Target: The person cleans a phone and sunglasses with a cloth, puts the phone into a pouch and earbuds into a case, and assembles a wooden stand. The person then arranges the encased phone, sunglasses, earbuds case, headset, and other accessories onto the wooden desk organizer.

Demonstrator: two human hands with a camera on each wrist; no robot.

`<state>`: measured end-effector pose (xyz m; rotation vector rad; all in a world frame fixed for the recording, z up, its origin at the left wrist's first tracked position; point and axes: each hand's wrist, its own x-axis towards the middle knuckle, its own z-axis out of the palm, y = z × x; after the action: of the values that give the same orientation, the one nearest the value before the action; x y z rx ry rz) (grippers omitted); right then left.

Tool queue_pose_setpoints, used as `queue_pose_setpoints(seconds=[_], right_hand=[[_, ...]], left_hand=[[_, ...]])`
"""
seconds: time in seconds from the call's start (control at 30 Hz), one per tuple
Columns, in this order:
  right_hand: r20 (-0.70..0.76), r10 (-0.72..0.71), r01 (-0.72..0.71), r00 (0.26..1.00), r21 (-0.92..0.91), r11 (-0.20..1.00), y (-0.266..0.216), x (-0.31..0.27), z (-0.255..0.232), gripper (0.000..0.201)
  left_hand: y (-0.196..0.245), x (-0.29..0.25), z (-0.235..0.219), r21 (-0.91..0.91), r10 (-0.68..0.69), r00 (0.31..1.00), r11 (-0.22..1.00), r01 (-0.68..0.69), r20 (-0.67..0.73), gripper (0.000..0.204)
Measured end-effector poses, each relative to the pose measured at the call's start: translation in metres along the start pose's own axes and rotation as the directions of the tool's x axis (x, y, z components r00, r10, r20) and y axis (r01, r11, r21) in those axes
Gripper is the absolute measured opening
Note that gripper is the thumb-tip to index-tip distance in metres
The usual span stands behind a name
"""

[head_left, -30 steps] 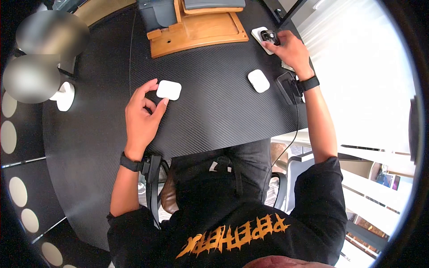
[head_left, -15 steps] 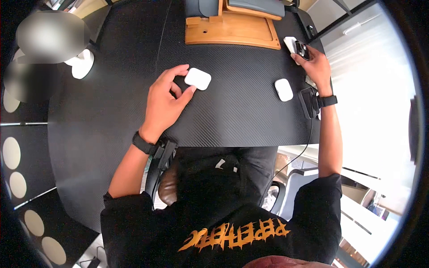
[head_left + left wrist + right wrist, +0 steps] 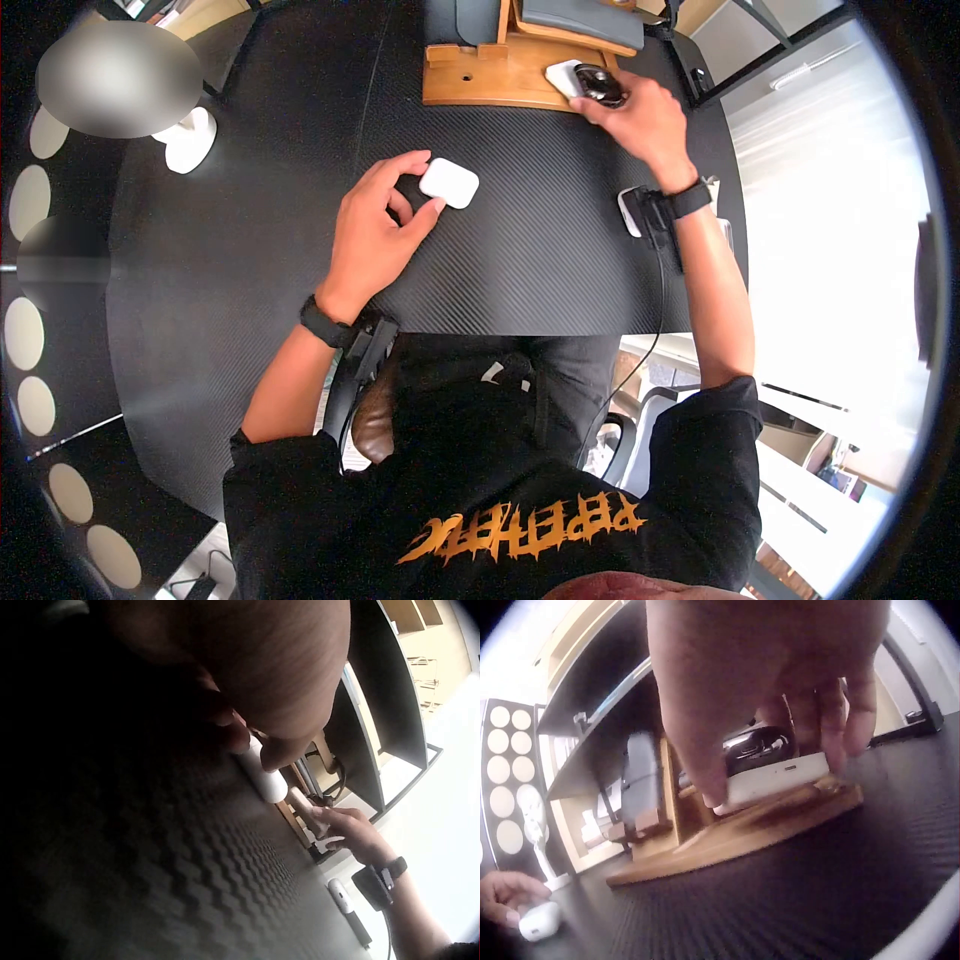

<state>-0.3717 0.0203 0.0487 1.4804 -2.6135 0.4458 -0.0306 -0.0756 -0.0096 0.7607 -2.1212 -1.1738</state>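
Observation:
My left hand (image 3: 375,235) pinches a white earbud case (image 3: 450,183) between thumb and fingertips on the black desk. The same case (image 3: 262,774) shows end-on in the left wrist view. My right hand (image 3: 645,120) grips a flat white block (image 3: 776,782) with a small port in its side. A glossy black rounded item (image 3: 761,746) sits on top of the block, partly hidden by the fingers. The block is close over the front right edge of a wooden stand (image 3: 500,90). A second white case (image 3: 631,212) lies by my right wrist, partly covered by the wrist camera.
Dark grey padded pieces (image 3: 580,28) rest on the wooden stand. At the back left is a white lamp-like base (image 3: 190,140). A black cable (image 3: 660,300) runs from the right wrist camera past the desk's front edge. White curtain (image 3: 800,200) borders the right side.
My right hand has carried the white block with the black item leftward from the desk's right side to the wooden stand. My left hand stays on its earbud case. The head view has shifted.

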Motion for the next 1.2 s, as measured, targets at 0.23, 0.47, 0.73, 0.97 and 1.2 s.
queue_pose_setpoints(seconds=[0.23,0.47,0.73,0.97,1.2], right_hand=[[-0.11,-0.035,0.035,0.993,-0.003,0.999,-0.019,0.025,0.039,0.069],[-0.15,-0.022,0.018,0.988,-0.029,0.999,-0.04,0.04,0.053,0.08],[-0.179,0.001,0.009,0.984,0.059,0.998,-0.04,0.03,0.053,0.086],[-0.302,-0.075,0.112,0.95,0.107,0.988,-0.006,-0.049,-0.023,0.074],[-0.269,0.314,-0.249,0.911,0.252,0.935,0.084,-0.164,-0.071,0.064]], left_hand=[[0.001,0.001,0.001,-0.001,0.017,1.0,1.0,-0.017,0.002,0.052],[-0.002,0.001,0.002,0.006,0.027,1.0,1.0,-0.027,0.009,0.053],[-0.004,0.0,0.0,0.025,0.024,0.999,0.999,-0.024,0.021,0.053],[0.0,0.0,0.001,0.019,0.005,0.998,1.0,-0.006,0.064,0.053],[0.003,0.0,0.001,0.026,-0.037,0.998,0.999,0.035,0.055,0.053]])
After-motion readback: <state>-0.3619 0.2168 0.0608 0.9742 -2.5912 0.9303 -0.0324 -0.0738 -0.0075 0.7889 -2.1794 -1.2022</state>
